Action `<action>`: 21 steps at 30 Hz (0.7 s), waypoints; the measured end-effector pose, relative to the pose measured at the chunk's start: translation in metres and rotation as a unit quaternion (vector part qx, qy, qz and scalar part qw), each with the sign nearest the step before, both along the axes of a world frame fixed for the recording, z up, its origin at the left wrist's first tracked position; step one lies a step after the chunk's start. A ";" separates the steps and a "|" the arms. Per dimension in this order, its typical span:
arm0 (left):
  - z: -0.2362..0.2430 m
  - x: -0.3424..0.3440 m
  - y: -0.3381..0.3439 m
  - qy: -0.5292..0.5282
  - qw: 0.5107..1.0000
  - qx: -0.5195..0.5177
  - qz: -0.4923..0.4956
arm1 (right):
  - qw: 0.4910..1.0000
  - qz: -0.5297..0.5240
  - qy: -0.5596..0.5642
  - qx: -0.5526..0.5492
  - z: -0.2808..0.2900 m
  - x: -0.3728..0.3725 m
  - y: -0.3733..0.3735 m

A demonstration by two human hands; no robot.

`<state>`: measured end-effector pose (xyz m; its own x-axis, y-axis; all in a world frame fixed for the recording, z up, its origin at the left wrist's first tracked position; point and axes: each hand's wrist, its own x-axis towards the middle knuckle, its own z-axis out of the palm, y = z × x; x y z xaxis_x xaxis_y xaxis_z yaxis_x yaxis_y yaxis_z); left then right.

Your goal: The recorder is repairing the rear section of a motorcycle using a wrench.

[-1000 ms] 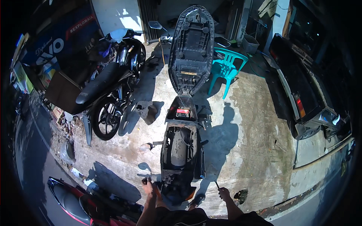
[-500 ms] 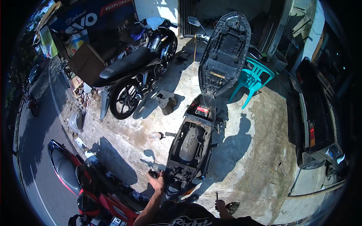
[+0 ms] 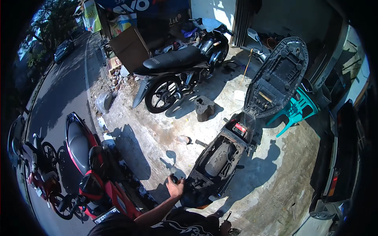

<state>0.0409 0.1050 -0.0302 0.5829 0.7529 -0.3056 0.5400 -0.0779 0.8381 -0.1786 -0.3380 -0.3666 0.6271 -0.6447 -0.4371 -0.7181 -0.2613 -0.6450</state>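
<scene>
The scooter (image 3: 215,157) before me has its seat (image 3: 277,76) tipped up, underside showing. Its body is bare around the dusty rear wheel, and a red-topped part sits in the front compartment. Beside the rear left of the scooter is my left hand (image 3: 176,188), fingers curled round a small dark thing I cannot make out. My right hand (image 3: 225,227), low in the picture and right of the scooter's tail, is closed on a slim metal wrench (image 3: 228,215) pointing up. Part of that hand is hidden by shadow and my dark shirt.
A black motorcycle (image 3: 173,65) stands at the far left, near a stump-like block (image 3: 204,108). A red scooter (image 3: 84,157) is close on my left. Another motorcycle (image 3: 43,177) is on the road. A green plastic chair (image 3: 295,108) stands behind the raised seat; a dark cabinet-like object (image 3: 334,165) lies right.
My view has turned left, so the scooter and chair shift right in the picture. A motorcycle on the road has come nearer. Both hands keep their holds.
</scene>
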 end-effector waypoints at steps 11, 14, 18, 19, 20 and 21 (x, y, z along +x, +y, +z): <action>0.060 -0.036 -0.038 -0.096 0.964 0.155 0.194 | 0.894 0.185 0.160 0.375 0.072 0.120 -0.163; 0.067 -0.050 -0.065 -0.091 0.952 0.179 0.232 | 0.940 0.141 0.133 0.279 0.105 0.129 -0.203; 0.075 -0.059 -0.086 -0.089 0.955 0.153 0.237 | 0.931 0.176 0.232 0.220 0.138 0.177 -0.211; 0.078 -0.062 -0.090 -0.085 0.958 0.152 0.229 | 0.925 0.215 0.238 0.203 0.142 0.187 -0.201; 0.076 -0.067 -0.095 -0.082 0.959 0.145 0.231 | 0.919 0.250 0.245 0.183 0.149 0.192 -0.195; 0.073 -0.066 -0.095 -0.079 0.961 0.148 0.220 | 0.912 0.280 0.250 0.164 0.155 0.201 -0.176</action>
<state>-0.0247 0.0104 0.0432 0.2091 0.9775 0.0265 0.4428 -0.1188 0.8887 0.0222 -0.5143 -0.2117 0.4868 -0.0680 -0.8708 -0.7579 -0.5285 -0.3824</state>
